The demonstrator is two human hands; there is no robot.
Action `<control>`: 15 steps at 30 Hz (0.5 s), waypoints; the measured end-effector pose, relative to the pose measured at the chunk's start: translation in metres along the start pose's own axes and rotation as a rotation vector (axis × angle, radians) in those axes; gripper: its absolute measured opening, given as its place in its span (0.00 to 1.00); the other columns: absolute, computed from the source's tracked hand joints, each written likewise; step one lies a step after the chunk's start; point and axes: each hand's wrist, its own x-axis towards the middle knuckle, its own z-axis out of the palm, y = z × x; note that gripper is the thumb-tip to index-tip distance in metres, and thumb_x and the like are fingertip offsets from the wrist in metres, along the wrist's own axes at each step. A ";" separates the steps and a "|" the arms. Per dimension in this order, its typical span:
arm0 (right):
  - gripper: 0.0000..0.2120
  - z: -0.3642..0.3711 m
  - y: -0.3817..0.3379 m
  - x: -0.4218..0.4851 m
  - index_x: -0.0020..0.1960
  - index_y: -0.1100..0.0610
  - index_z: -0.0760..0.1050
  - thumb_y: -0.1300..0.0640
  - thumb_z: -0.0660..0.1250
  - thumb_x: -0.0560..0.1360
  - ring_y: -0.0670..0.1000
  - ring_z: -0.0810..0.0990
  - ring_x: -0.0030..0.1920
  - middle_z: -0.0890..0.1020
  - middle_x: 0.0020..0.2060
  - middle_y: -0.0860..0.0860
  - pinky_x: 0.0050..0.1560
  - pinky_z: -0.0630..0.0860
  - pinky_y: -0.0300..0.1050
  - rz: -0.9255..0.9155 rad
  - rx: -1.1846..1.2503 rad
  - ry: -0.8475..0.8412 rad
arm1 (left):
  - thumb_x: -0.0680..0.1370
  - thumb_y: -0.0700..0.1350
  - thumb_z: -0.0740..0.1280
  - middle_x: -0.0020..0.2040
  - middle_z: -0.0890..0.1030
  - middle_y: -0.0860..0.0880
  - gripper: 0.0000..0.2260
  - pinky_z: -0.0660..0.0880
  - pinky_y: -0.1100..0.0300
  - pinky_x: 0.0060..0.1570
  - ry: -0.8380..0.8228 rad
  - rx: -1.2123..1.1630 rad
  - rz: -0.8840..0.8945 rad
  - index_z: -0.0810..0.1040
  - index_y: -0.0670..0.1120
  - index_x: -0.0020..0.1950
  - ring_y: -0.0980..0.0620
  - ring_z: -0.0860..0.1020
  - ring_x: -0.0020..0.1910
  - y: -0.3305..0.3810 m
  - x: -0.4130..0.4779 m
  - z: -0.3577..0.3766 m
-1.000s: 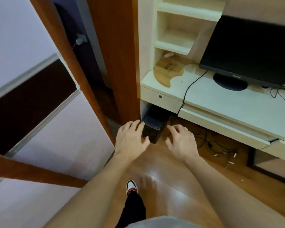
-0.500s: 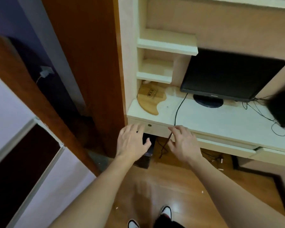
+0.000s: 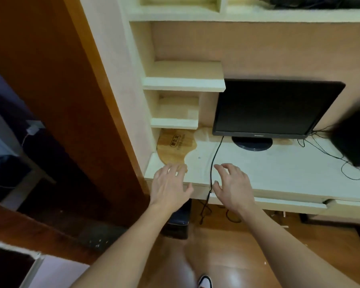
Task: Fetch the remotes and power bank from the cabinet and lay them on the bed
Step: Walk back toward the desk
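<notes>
My left hand [image 3: 169, 186] and my right hand [image 3: 233, 185] are stretched out side by side over the front edge of a cream desk [image 3: 279, 169], both empty with fingers spread. The cream cabinet [image 3: 183, 80] with small open shelves rises behind the desk's left end; its visible shelves hold nothing I can make out. No remote or power bank shows. Dark items lie on the top shelf [image 3: 312, 1] at the frame's upper right, too cut off to identify. The bed is out of view.
A black monitor [image 3: 274, 109] stands on the desk with a cable [image 3: 213, 161] running down between my hands. A wooden board [image 3: 175, 146] lies at the desk's left corner. A black speaker [image 3: 353, 140] sits at right. A brown door frame [image 3: 75, 100] stands left; a dark box [image 3: 178, 221] is under the desk.
My view has risen and come nearer the desk. Both hands lifted from in front of the drawer and the box below to over the desktop edge, still empty.
</notes>
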 end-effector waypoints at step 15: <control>0.21 -0.102 0.006 0.134 0.63 0.55 0.76 0.52 0.66 0.71 0.56 0.78 0.60 0.80 0.58 0.53 0.58 0.75 0.54 -0.126 0.067 0.355 | 0.74 0.60 0.59 0.70 0.76 0.52 0.26 0.72 0.51 0.62 0.290 0.032 0.043 0.74 0.50 0.70 0.49 0.73 0.67 0.029 0.137 -0.095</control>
